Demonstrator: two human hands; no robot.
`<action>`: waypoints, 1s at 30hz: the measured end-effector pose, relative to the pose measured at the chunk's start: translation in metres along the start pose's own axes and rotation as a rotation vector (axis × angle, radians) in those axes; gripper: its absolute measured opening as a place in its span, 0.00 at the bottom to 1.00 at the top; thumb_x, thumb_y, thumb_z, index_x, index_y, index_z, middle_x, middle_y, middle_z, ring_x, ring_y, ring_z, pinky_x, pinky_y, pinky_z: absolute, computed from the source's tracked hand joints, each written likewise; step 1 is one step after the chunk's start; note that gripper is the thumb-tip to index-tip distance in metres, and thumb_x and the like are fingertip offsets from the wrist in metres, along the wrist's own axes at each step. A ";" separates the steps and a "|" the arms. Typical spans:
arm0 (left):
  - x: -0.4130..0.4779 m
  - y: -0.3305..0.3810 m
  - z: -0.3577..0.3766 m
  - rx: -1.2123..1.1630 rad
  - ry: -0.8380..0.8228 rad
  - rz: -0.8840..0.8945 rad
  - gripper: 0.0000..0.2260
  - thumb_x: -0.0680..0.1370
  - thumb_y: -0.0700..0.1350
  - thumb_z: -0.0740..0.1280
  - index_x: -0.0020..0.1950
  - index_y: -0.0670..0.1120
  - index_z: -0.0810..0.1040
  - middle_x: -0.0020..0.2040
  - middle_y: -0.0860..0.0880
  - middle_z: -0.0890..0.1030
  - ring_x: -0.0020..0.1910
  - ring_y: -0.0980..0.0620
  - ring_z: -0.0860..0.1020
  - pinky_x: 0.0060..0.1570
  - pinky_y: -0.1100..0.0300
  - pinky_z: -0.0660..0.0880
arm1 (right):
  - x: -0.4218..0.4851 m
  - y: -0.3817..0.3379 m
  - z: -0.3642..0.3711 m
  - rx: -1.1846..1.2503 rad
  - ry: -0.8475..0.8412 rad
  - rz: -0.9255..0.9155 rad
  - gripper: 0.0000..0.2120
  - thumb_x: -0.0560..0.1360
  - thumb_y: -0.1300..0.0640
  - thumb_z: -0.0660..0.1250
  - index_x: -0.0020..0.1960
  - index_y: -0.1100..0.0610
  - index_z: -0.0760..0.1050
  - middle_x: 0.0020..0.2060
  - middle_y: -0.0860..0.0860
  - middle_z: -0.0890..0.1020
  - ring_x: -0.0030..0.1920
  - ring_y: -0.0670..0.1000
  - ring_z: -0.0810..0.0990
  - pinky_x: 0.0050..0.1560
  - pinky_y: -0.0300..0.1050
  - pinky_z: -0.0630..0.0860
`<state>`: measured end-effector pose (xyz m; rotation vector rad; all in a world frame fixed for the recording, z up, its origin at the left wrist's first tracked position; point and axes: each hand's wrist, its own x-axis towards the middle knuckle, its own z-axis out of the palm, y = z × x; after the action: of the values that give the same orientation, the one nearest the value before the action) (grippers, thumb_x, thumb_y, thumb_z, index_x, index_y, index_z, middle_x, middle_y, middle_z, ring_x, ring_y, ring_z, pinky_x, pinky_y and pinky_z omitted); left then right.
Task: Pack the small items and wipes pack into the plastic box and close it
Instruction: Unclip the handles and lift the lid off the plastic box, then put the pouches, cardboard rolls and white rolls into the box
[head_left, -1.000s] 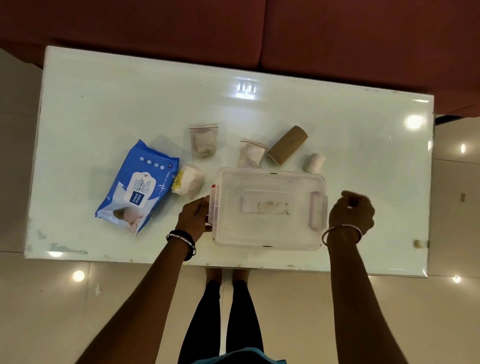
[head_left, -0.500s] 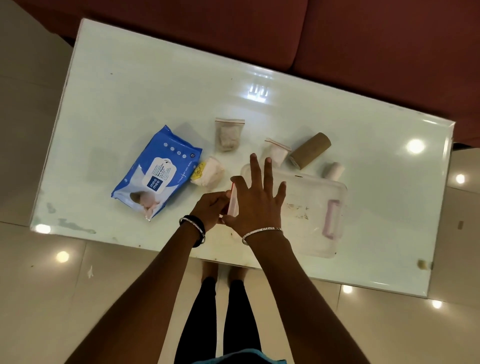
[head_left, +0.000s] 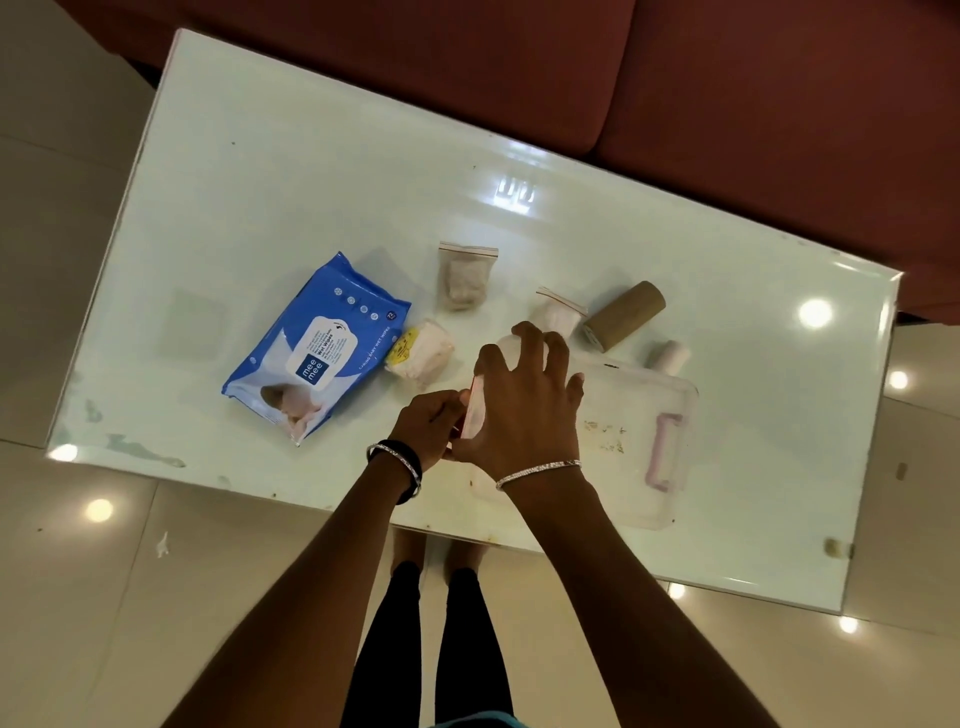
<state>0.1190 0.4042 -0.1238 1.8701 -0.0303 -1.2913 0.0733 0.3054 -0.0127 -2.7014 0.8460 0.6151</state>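
The box (head_left: 631, 441), clear plastic with its lid on, sits on the table (head_left: 311, 171) near the near edge. A pink latch (head_left: 665, 451) lies flat at the box's right end. At the box's left end a second pink latch (head_left: 474, 410) shows between the two hands.

The right hand (head_left: 524, 410) rests palm down on the left part of the lid, fingers spread and curled over the lid's far left corner; it presses on the box and grips nothing. The left hand (head_left: 428, 428) is at the box's left end, fingers closed against the left latch; whether they pinch it or only push it cannot be told. A bangle shows on each wrist.

The remaining items all lie outside the box. Just beyond its far edge are a small zip bag (head_left: 558, 314) with white contents, touching or nearly touching the right hand's fingertips, and a brown cardboard tube (head_left: 623, 314) on its side, right of that bag. A small white roll (head_left: 670, 357) lies beside the box's far right corner. Left of the box is a small white wrapped pack (head_left: 421, 353) with a yellow label, and left of that, touching or just beside it, the blue wipes pack (head_left: 317, 348), flat, label up. A second zip bag (head_left: 464, 275) with pale contents lies farther from the box, beyond the wrapped pack.

A red sofa (head_left: 675, 78) stands behind the table.
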 end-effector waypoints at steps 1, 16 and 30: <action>0.000 0.001 0.000 -0.006 -0.018 -0.010 0.18 0.82 0.49 0.56 0.59 0.36 0.76 0.46 0.34 0.79 0.41 0.41 0.80 0.30 0.67 0.79 | -0.004 0.003 -0.007 0.021 0.017 -0.012 0.37 0.59 0.38 0.75 0.63 0.50 0.70 0.71 0.55 0.63 0.73 0.62 0.57 0.63 0.67 0.70; -0.014 0.019 0.001 -0.024 0.011 -0.129 0.15 0.82 0.47 0.55 0.63 0.42 0.75 0.47 0.42 0.79 0.38 0.45 0.79 0.36 0.52 0.80 | -0.111 0.175 -0.156 -0.008 -0.211 -0.048 0.29 0.49 0.34 0.78 0.33 0.47 0.64 0.32 0.42 0.71 0.39 0.45 0.69 0.35 0.38 0.63; -0.010 0.013 0.000 -0.029 0.000 -0.153 0.12 0.83 0.46 0.55 0.59 0.45 0.76 0.44 0.45 0.80 0.38 0.45 0.80 0.33 0.55 0.77 | -0.137 0.315 -0.006 0.340 0.458 0.291 0.12 0.64 0.67 0.78 0.39 0.61 0.75 0.46 0.56 0.81 0.46 0.58 0.80 0.48 0.46 0.74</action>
<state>0.1197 0.3998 -0.1082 1.8773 0.1324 -1.3875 -0.2118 0.1173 0.0231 -2.4480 1.3316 -0.1117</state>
